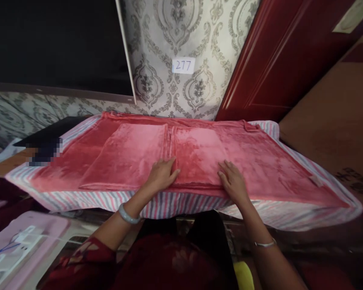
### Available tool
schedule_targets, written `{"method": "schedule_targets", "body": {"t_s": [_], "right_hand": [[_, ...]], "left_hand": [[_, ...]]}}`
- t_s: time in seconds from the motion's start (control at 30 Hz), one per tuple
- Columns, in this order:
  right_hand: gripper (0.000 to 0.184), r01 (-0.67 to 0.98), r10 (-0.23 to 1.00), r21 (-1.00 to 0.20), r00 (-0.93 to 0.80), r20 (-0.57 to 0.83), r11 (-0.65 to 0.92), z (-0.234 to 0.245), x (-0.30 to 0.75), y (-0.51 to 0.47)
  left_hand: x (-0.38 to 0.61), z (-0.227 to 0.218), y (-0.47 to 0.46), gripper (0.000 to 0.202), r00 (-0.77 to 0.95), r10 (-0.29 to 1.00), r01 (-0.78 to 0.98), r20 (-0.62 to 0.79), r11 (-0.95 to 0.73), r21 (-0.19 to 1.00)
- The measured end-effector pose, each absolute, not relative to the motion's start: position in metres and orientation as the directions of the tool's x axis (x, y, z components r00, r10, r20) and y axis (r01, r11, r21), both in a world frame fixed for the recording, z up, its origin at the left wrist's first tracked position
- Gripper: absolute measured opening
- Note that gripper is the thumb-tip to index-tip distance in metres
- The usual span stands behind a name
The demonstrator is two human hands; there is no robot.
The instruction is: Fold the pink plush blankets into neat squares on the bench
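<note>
we list first the left hand (163,175): palm down, fingers stretched out and close together, gripping nothing, pressed flat on the red velvet cloth (260,165) at its near edge. right hand (233,182): likewise flat, fingers slightly fanned, closed on nothing, resting on the same cloth just to the right of the other hand. the cloth lies spread over most of the table top, straight ahead of us, its far edge against the wall. we count two folded flaps on it, the left flap (127,159) and the right flap (196,153), side by side, their inner edges meeting near the middle; the left hand lies at that join, and the right hand lies at the outer edge of the right flap. bangles, two: one pale bangle (128,215) on the left wrist, one thin silver bangle (264,243) on the right. under the cloth, one striped cover (169,205) in pink, white and grey, showing all round as a border and hanging over the near edge. room: damask wallpaper (157,84) in grey, one paper label (183,65) reading 277, one dark red door (278,60) to the right, one dark panel (57,44) at upper left, one pink case (21,241) at lower left.
</note>
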State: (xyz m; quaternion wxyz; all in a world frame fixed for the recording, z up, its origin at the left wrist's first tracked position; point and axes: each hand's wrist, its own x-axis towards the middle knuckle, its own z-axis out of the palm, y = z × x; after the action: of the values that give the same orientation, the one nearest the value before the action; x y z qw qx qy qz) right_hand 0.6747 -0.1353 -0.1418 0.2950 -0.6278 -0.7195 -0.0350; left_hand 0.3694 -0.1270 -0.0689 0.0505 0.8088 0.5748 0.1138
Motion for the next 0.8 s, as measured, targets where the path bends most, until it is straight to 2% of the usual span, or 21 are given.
{"method": "schedule_targets", "body": {"t_s": [0.07,0.17,0.3,0.43,0.57,0.7,0.8], "right_hand": [[0.053,0.905,0.891,-0.412,0.092,0.444,0.111,-0.135,0.691,-0.133],[0.052,0.853,0.921,-0.51,0.281,0.268,-0.111,-0.124,0.708,-0.13],[0.043,0.834,0.931,-0.477,0.356,0.083,-0.276,-0.108,0.711,-0.119],[0.041,0.838,0.924,-0.422,0.381,0.001,-0.346,-0.095,0.7,-0.098],[0.045,0.838,0.918,-0.395,0.395,-0.038,-0.377,-0.089,0.691,-0.075],[0.04,0.841,0.91,-0.365,0.412,-0.043,-0.399,-0.088,0.689,-0.063],[0.037,0.846,0.908,-0.352,0.417,-0.03,-0.4,-0.09,0.69,-0.063]], "left_hand": [[0.371,-0.066,-0.122,0.054,0.289,0.952,0.919,0.104,-0.307,0.246],[0.378,-0.061,-0.113,0.058,0.233,0.972,0.94,0.025,-0.232,0.25],[0.389,-0.057,-0.11,0.058,0.158,0.987,0.97,-0.039,-0.147,0.195],[0.395,-0.055,-0.111,0.059,0.151,0.988,0.968,-0.034,-0.141,0.207],[0.394,-0.061,-0.103,0.064,0.128,0.992,0.937,0.01,-0.124,0.326],[0.389,-0.075,-0.093,0.059,0.142,0.985,0.833,0.096,-0.171,0.526],[0.386,-0.084,-0.092,0.055,0.135,0.985,0.77,0.108,-0.172,0.614]]}}
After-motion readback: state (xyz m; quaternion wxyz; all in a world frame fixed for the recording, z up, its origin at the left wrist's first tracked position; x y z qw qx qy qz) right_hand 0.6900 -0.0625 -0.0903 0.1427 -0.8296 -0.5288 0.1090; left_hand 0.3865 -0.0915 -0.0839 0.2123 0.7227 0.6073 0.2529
